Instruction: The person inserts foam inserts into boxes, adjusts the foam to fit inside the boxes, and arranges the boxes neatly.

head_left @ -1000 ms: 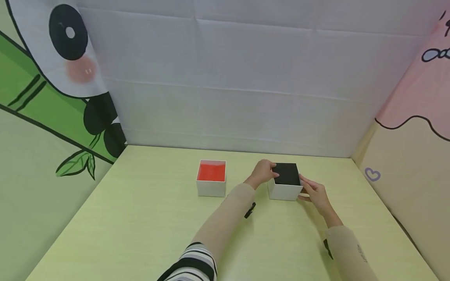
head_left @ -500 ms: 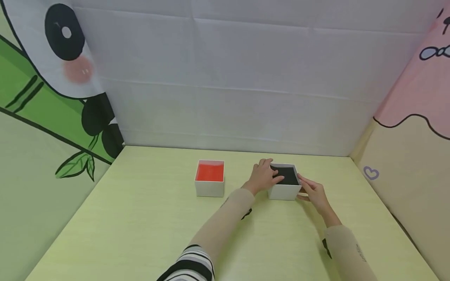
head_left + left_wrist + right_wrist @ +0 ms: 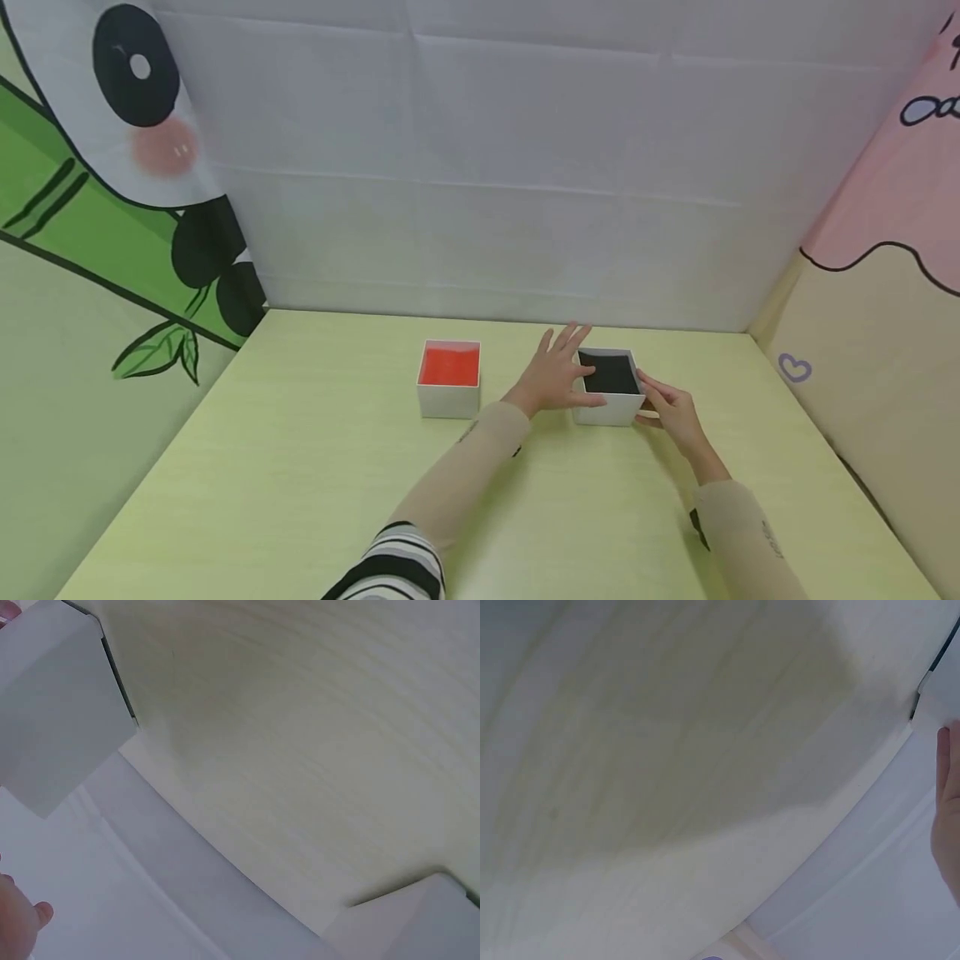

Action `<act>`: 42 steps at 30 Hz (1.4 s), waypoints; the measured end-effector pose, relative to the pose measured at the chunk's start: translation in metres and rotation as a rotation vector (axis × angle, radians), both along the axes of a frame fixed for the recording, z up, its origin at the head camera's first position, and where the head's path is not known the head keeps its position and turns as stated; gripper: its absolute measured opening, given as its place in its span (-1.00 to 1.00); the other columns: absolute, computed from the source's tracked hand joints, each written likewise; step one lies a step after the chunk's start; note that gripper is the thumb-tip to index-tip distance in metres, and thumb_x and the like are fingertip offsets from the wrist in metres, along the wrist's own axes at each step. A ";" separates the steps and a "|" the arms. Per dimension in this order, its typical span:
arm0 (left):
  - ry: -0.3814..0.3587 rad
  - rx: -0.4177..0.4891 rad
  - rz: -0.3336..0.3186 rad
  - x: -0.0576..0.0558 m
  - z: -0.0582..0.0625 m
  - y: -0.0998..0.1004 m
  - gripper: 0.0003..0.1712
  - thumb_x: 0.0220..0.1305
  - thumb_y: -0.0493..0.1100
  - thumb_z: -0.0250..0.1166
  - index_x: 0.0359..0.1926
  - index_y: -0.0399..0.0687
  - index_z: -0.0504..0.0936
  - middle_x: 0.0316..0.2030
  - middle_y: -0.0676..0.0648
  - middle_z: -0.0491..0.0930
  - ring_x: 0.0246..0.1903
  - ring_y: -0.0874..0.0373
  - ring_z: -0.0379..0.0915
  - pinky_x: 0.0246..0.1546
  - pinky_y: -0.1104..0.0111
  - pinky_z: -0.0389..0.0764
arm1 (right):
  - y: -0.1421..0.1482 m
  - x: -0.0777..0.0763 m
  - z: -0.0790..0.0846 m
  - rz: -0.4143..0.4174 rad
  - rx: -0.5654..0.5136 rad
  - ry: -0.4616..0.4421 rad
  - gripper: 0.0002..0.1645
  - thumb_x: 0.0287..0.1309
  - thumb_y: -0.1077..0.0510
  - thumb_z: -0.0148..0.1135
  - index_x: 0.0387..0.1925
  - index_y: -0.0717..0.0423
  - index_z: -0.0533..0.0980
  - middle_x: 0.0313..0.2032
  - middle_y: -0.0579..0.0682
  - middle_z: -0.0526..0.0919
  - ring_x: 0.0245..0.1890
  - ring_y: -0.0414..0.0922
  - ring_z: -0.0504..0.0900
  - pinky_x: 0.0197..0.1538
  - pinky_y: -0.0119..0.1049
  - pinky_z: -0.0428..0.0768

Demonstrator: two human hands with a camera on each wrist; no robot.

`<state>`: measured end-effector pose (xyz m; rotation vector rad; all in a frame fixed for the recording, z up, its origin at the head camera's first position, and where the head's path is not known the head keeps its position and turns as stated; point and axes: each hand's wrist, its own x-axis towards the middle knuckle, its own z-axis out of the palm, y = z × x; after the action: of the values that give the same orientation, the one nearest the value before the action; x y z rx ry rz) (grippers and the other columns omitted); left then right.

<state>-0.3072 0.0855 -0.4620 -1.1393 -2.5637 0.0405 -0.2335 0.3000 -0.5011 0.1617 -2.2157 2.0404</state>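
A white box (image 3: 609, 409) with a black panel (image 3: 611, 374) lying inside its rim stands right of centre on the table. My left hand (image 3: 551, 373) is at its left side, fingers spread and straight. The thumb stretches across the box's front face, and one finger reaches over the left rim onto the black. At the right side, my right hand (image 3: 672, 414) rests its straight fingers against the wall. In the left wrist view the box's white side (image 3: 64, 712) fills the upper left. The right wrist view shows fingers (image 3: 946, 761) against the box side.
A second white box (image 3: 448, 402) with a red panel (image 3: 450, 367) inside stands to the left on the pale yellow table (image 3: 262, 450). Behind the table hangs a white cloth (image 3: 487, 167). Printed walls (image 3: 862, 350) border the sides.
The black panel has dropped from rim level to lie inside the box. My left hand has let go of its edge, spread its fingers and shifted left. The right hand stays put.
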 end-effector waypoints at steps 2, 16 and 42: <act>-0.015 -0.006 -0.008 0.001 0.000 0.002 -0.26 -0.08 0.59 -0.11 -0.02 0.37 0.57 0.36 -0.04 -0.21 0.31 0.00 -0.41 0.19 0.01 -0.17 | 0.000 0.001 -0.001 0.003 0.014 -0.010 -0.52 0.29 0.17 -0.06 0.17 0.34 0.20 -0.24 -0.15 0.55 -0.38 -0.18 0.57 -0.31 -0.20 0.55; -0.094 -0.028 0.075 0.001 -0.001 0.015 -0.24 -0.17 0.62 -0.07 -0.12 0.36 0.62 0.37 0.01 -0.34 0.32 0.01 -0.49 0.18 -0.05 -0.19 | -0.002 -0.001 -0.001 -0.018 0.029 0.001 -0.51 0.28 0.15 -0.05 0.17 0.31 0.22 -0.22 -0.12 0.55 -0.39 -0.22 0.57 -0.33 -0.24 0.55; -0.054 -0.031 0.071 0.005 0.001 0.016 -0.27 0.01 0.52 -0.10 0.10 0.32 0.47 0.35 -0.07 -0.09 0.32 0.00 -0.37 0.19 0.00 -0.10 | 0.000 -0.002 -0.006 -0.022 0.065 0.007 -0.46 0.29 0.07 -0.06 0.20 0.31 0.22 -0.03 0.35 0.42 -0.35 -0.22 0.57 -0.29 -0.22 0.55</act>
<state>-0.3023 0.1013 -0.4610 -1.0744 -2.6590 0.0680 -0.2357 0.2998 -0.5067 0.1490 -2.2705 1.9549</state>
